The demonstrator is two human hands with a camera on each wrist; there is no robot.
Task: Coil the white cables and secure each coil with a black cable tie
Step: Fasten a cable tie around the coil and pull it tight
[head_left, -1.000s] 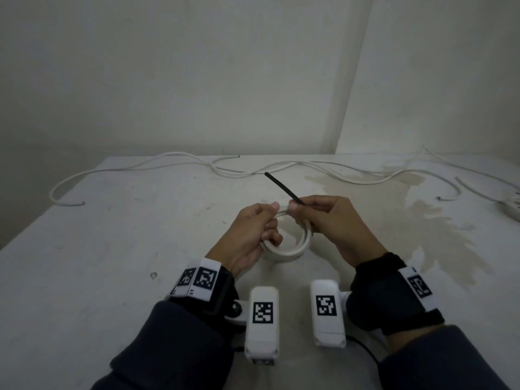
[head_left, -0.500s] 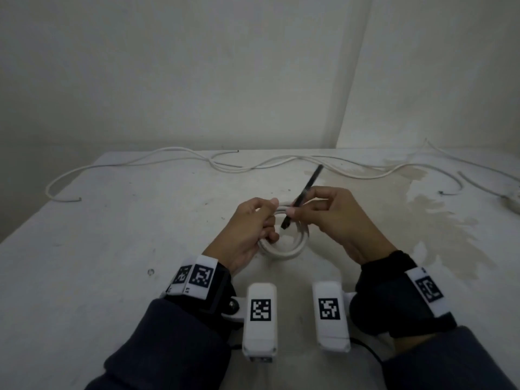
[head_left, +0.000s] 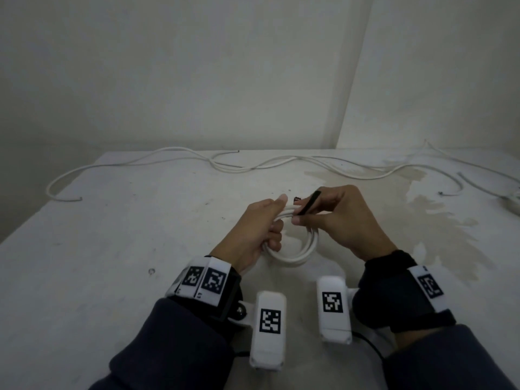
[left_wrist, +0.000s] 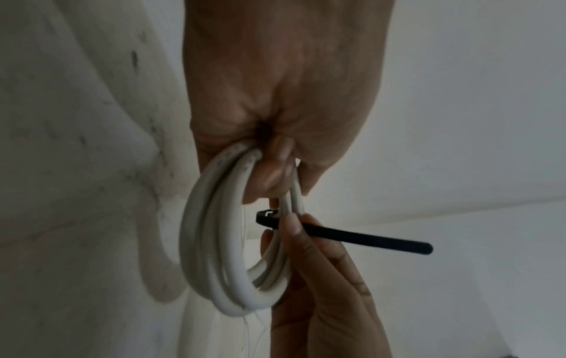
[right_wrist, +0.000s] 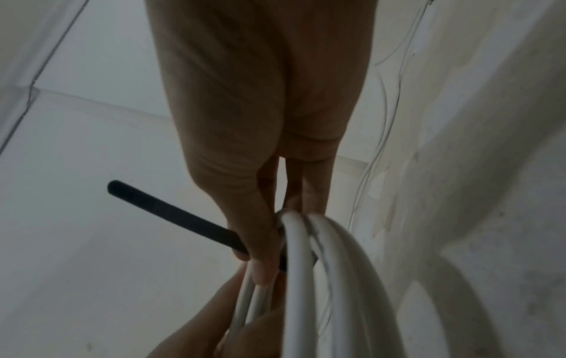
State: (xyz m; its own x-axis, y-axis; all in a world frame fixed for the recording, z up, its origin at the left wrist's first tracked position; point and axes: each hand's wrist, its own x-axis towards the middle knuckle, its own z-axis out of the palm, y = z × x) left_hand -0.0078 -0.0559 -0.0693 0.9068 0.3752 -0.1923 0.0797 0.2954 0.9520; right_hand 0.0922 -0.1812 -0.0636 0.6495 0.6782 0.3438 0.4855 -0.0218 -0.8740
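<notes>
With your left hand [head_left: 254, 229] gripping the white coil [head_left: 292, 256], your right hand [head_left: 342, 218] has swung the pinched black cable tie [left_wrist: 352, 236] down against the strands, ready for wrapping.

Smooth, faintly glossy white plastic-sheathed cable coil [left_wrist: 214, 244]; matt black plastic cable tie [left_wrist: 361, 238]; rough, stained whitish tabletop [head_left: 112, 249].

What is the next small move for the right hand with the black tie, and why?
Probably feed the free tail of the black cable tie into its head. The right hand pinches the tie beside the white coil, which the left hand grips; the tail points away from the coil, so the tie looks not yet closed.
</notes>
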